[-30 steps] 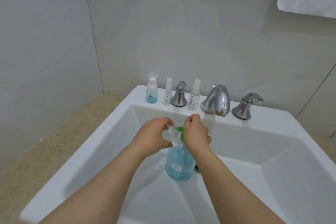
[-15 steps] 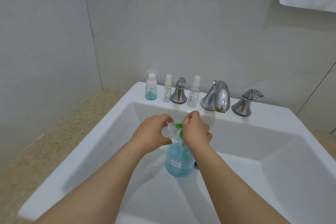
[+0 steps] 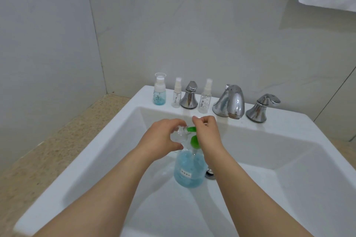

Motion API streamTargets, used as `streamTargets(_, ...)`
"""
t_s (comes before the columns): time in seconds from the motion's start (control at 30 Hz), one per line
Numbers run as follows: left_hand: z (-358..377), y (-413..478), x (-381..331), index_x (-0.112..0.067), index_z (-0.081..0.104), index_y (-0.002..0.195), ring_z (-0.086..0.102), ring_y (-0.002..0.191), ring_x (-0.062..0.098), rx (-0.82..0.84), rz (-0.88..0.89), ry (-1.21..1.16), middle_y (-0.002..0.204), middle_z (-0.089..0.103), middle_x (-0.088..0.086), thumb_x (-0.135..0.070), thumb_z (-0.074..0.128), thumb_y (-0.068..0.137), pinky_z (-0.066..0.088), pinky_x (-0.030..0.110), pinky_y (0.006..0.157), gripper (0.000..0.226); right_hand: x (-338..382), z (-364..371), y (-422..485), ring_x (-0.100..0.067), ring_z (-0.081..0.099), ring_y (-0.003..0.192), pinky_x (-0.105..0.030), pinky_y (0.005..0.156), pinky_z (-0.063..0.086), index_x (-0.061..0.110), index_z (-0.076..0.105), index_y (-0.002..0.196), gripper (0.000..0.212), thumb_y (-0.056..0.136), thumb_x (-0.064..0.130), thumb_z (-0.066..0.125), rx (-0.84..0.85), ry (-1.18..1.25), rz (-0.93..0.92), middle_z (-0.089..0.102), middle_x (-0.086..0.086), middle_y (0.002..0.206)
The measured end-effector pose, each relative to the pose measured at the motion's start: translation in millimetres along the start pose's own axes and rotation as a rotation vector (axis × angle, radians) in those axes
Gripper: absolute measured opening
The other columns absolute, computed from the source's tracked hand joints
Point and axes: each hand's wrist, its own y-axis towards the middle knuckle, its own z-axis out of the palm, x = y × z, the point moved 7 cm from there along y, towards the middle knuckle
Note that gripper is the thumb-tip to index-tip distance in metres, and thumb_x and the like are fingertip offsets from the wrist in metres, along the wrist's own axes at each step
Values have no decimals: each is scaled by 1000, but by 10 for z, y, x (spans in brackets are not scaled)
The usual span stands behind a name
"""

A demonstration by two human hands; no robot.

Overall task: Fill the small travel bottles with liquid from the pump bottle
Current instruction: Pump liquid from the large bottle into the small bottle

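Pump bottle: round clear body, blue liquid filling most of it, small white label on the front; it stands upright inside the sink basin, beside the drain.
Pump head: bright green plastic, its spout pointing left at the bottle in the left hand.
Small travel bottle: clear, apparently empty, tipped so its mouth meets the green spout.
Left hand: forearm reaches in from lower left, wrist bent; fingers and thumb curled snugly around the small travel bottle, holding it against the spout.
Right hand: forearm comes from lower right; the hand sits on top of the pump head, fingers bunched together and bent downward over it. How hard it presses cannot be told.
Sink: white glazed ceramic, square basin with sloping walls and a broad flat rim.
Drain: chrome ring, partly hidden by the right wrist.
Blue-tinted bottle: short, clear cap over a white pump, a little blue liquid inside; upright on the back rim.
Spray bottles: two slim clear ones with white nozzles, one just left of the left tap handle, one just right of it.
Spout: polished chrome, rounded.
Right tap handle: chrome, flared base.
Table: speckled beige stone beside the sink.
Walls: large pale glossy tiles.
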Motion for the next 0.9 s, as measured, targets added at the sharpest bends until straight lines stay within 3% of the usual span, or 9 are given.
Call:
streamTargets(0.1, -5, 5, 1, -28, 50, 126, 53, 112, 12, -6, 9, -6, 122, 57, 0, -20, 76, 71, 39, 21, 91, 60, -100, 60, -24, -16, 51, 75, -37, 85, 44, 19, 53, 83, 23, 89, 42, 51, 125, 45, 67, 56, 0, 83)
streamTargets(0.23, 1, 12, 11, -29, 50, 126, 53, 110, 11, -4, 10, 8, 121, 56, -1, -21, 76, 71, 38, 20, 89, 61, -197, 129, -66, -13, 48, 71, -25, 63, 38, 17, 58, 79, 31, 91, 43, 45, 207, 67, 150, 57, -1, 87)
streamTargets(0.37, 46, 8, 21, -29, 50, 125, 52, 111, 12, 27, 10, 54, 120, 57, -1, -21, 75, 72, 39, 22, 91, 59, -200, 151, -49, -19, 47, 78, -31, 70, 38, 21, 54, 76, 21, 90, 30, 40, 170, 22, 110, 55, -5, 91)
streamTargets(0.47, 78, -4, 12, -28, 50, 125, 52, 110, 11, 47, 12, 64, 119, 57, -1, -21, 74, 73, 40, 24, 91, 59, -209, 157, -60, -16, 44, 72, -29, 65, 37, 19, 51, 76, 19, 89, 22, 37, 159, 17, 102, 50, -4, 82)
streamTargets(0.6, 65, -6, -7, -27, 49, 127, 51, 102, 9, 40, 21, 36, 118, 57, 0, -22, 75, 73, 37, 18, 86, 60, -217, 118, -49, -19, 51, 78, -30, 73, 40, 13, 58, 84, 33, 92, 41, 43, 141, 78, 120, 57, -5, 87)
streamTargets(0.7, 43, 3, -2, -27, 49, 127, 51, 101, 10, 20, 13, 6, 118, 58, 1, -23, 76, 72, 36, 17, 84, 61, -223, 97, -42, -16, 47, 68, -26, 63, 36, 12, 54, 69, 49, 91, 54, 40, 140, 122, 145, 54, -3, 77)
streamTargets(0.9, 65, -6, -2, -26, 50, 127, 52, 101, 10, 32, 10, 26, 121, 58, -1, -22, 76, 71, 37, 18, 86, 61, -229, 96, -40, -16, 44, 67, -27, 62, 34, 14, 52, 66, 34, 92, 32, 37, 152, 23, 122, 50, -2, 72)
